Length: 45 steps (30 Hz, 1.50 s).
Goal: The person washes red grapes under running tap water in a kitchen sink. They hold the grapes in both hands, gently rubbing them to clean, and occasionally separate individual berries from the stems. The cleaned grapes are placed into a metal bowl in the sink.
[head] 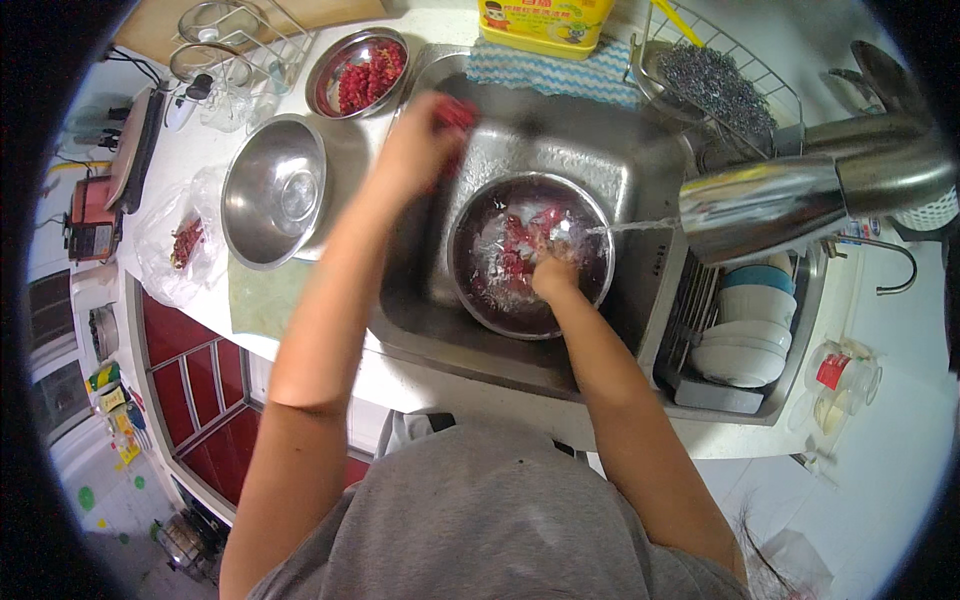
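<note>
My left hand (425, 142), blurred, holds a bunch of dark red pieces (456, 114) over the upper left of the sink. In the sink's lower middle stands a steel bowl of water (459, 281), with red pieces (516, 255) in it. My right hand (556, 270) is down in that bowl; its fingers are hidden by water and glare. A thin stream of water (641, 225) runs from the metal faucet (761, 208) into the bowl. A smaller steel bowl (319, 84) beyond my left hand holds a heap of red pieces (369, 79).
An empty-looking steel bowl (274, 191) and a clear plastic bag (161, 255) with red scraps sit on the left counter. Stacked white bowls (742, 352) fill a rack at right. A wire basket (784, 97) holds steel wool (709, 82); a yellow container (544, 26) stands behind the sink.
</note>
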Each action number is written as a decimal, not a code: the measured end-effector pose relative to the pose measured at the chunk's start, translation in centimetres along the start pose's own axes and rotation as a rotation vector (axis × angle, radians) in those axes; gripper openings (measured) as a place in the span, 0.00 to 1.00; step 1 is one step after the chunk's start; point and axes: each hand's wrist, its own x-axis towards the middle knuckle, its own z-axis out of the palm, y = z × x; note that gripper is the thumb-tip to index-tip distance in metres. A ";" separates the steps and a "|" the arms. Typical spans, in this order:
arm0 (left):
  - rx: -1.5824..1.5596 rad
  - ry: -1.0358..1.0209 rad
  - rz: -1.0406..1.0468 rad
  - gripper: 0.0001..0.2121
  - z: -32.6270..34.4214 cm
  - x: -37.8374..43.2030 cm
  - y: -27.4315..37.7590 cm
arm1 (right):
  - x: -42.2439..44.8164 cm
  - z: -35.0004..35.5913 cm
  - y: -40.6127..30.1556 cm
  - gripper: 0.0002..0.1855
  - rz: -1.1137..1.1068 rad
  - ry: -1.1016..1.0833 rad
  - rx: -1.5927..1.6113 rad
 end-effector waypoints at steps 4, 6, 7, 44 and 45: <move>0.218 0.369 -0.111 0.12 -9.7 7.5 -7.6 | 1.7 1.4 -0.4 0.25 0.097 -0.214 0.258; 0.285 0.335 -0.245 0.13 -11.4 9.0 -7.0 | 1.7 2.4 0.8 0.22 0.088 -0.228 0.336; 0.399 0.266 -0.314 0.15 -11.9 9.5 -7.7 | 1.6 3.3 1.1 0.21 0.070 -0.182 0.427; -0.178 -0.385 0.099 0.10 3.6 -1.1 0.8 | -8.7 -20.0 1.5 0.15 -0.295 -0.224 2.091; -0.350 -0.551 -0.020 0.11 5.0 -2.3 2.9 | -9.0 -20.3 1.6 0.14 -0.263 -0.185 2.071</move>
